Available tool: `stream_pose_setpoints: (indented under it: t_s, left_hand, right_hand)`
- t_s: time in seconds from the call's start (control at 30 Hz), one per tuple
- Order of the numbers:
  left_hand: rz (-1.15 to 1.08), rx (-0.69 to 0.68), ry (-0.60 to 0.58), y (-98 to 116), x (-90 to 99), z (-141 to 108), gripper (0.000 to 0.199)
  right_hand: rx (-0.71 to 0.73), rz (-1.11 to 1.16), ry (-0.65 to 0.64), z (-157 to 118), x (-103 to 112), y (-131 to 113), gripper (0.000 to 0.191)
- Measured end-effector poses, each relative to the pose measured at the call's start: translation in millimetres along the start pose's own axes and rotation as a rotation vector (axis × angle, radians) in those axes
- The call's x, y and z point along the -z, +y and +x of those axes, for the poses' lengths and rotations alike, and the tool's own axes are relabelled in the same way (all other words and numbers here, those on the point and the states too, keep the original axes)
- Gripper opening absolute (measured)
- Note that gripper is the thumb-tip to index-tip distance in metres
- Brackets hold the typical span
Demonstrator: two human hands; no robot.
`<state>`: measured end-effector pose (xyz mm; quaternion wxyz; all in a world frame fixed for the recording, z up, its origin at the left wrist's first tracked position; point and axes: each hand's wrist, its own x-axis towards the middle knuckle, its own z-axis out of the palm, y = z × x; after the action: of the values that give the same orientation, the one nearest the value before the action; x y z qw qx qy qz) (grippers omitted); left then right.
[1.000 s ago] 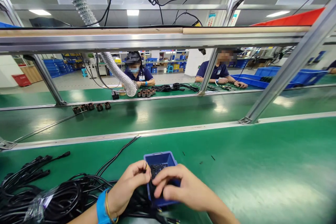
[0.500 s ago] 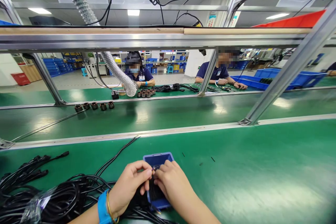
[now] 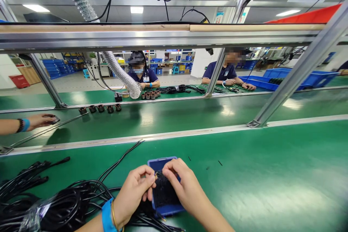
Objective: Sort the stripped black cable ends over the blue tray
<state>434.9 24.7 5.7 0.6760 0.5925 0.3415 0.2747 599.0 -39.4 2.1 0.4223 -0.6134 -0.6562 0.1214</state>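
My left hand [image 3: 138,186] is closed in a pinch on the end of a black cable, and small coloured wire tips [image 3: 156,174] show at its fingertips. My right hand [image 3: 182,185] is just to the right, thumb and fingers brought together; whatever they hold, if anything, is too small to make out. Both hands are over a small blue bin [image 3: 163,160] filled with thin black pieces [image 3: 164,190]. A bundle of black cables [image 3: 70,203], partly wrapped in clear plastic, lies to the left and runs under my left wrist.
Small dark pieces [image 3: 220,163] lie on the green bench [image 3: 258,174]. Beyond a metal rail [image 3: 190,131], copper-wound rings [image 3: 100,108] stand on a green strip. Another person's hand [image 3: 40,120] reaches in from the left holding a dark object. Two people sit opposite. Slanted metal posts [image 3: 285,69] frame the bench.
My right hand has drawn slightly away from my left fingertips, uncovering the wire tips and more of the bin. Another person's hand has appeared at the left, and the row of rings has shifted right.
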Motion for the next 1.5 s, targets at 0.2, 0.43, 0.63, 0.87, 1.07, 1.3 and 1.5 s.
stream_pose_setpoints:
  t_s: [0.2, 0.43, 0.63, 0.87, 1.07, 1.3, 1.5]
  left_hand:
    - [0.068, -0.003, -0.009, -0.6, -1.3, -0.8, 0.043]
    - [0.095, 0.003, -0.023, 1.7, -1.4, -1.3, 0.043]
    - [0.109, -0.001, -0.024, 1.1, 0.1, -1.6, 0.042]
    - [0.113, 0.003, -0.002, 1.4, 0.9, -2.8, 0.035]
    - [0.119, 0.053, 0.034, 2.3, -1.1, -5.5, 0.027]
    - [0.134, 0.055, 0.021, 4.5, -2.1, -6.1, 0.027]
    - [0.118, 0.052, 0.003, 6.5, -3.8, -7.3, 0.028]
  right_hand:
    - [0.075, 0.078, 0.05, -2.2, 2.2, -5.4, 0.019]
    - [0.105, 0.076, 0.064, -1.4, 2.9, -5.8, 0.018]
    - [0.053, 0.076, -0.033, -0.9, 4.0, -6.9, 0.019]
    - [0.044, 0.223, 0.002, 0.8, 0.4, -2.8, 0.017]
    - [0.082, 0.265, 0.272, -1.2, -2.0, -3.5, 0.011]
    - [0.237, 0.184, 0.365, -4.2, -12.4, -7.2, 0.009]
    - [0.274, 0.16, 0.408, -4.2, -12.1, -10.1, 0.011]
